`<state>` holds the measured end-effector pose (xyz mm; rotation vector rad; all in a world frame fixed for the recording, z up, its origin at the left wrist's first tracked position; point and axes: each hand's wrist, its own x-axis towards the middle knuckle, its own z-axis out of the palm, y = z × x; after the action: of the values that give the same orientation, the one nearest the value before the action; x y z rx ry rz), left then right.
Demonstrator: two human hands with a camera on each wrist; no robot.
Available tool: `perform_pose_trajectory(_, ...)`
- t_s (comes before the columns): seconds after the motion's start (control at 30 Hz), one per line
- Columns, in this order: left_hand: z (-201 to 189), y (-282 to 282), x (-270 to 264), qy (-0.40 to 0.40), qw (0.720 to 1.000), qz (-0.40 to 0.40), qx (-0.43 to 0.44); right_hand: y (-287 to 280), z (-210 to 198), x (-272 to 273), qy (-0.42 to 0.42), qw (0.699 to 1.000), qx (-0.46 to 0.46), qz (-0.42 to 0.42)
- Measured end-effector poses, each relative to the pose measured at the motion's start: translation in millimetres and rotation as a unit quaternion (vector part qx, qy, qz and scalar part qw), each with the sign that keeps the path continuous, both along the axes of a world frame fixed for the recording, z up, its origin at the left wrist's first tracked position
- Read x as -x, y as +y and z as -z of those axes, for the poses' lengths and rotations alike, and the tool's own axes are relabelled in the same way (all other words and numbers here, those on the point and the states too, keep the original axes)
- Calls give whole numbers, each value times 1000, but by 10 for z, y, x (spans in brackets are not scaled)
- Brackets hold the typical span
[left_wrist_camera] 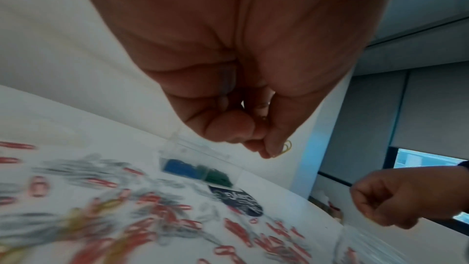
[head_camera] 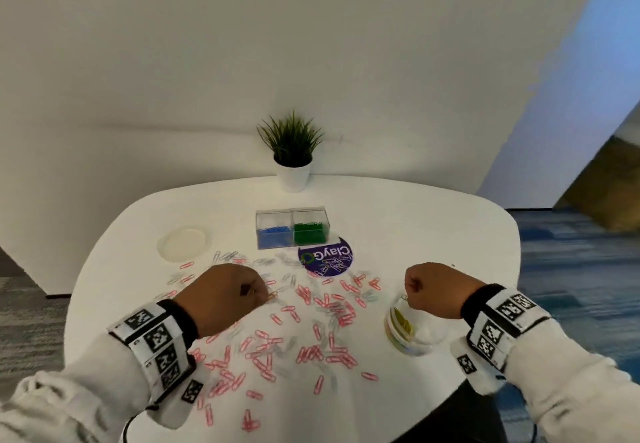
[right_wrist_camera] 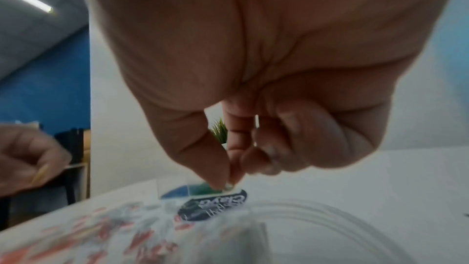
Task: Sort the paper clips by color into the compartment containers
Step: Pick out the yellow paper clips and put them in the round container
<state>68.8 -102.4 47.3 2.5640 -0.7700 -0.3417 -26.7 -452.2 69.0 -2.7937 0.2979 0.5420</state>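
A: Two hands over the table (head_camera: pixel 433 220), well apart. Our left hand (head_camera: pixel 225 295) pinches a yellow clip (left_wrist_camera: pixel 286 147) above the scattered red and silver clips (head_camera: pixel 311 331).

B: Right hand (head_camera: pixel 434 290)?

A: Fingers curled, thumb against forefinger, above the round jar (head_camera: pixel 410 330) of yellow clips. Whether we hold a clip there, we cannot tell.

B: Sorted so far?

A: Blue and green, side by side in the clear box (head_camera: pixel 292 226).

Red and silver paper clips (head_camera: pixel 304 331) lie scattered across table centre. My clear two-compartment box (head_camera: pixel 292 227) holds blue clips left, green right; round jar (head_camera: pixel 408 330) w/ yellow ones.
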Motion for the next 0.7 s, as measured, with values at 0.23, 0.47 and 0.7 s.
perform_pose_trajectory(0.23, -50, -750, 266, -8, 998, 56, -3, -33, 62, 75, 23, 1000, -7, 10)
perform_pose_trajectory(0.47, -11, -1217, 459, 11, 998, 69, 5, -189, 25, 116, -9, 956, -271, 111)
perform_pose_trajectory(0.7, 41, -1849, 531, -15, 995, 97, -9, -399, 51, 181, -59, 897, -390, 197)
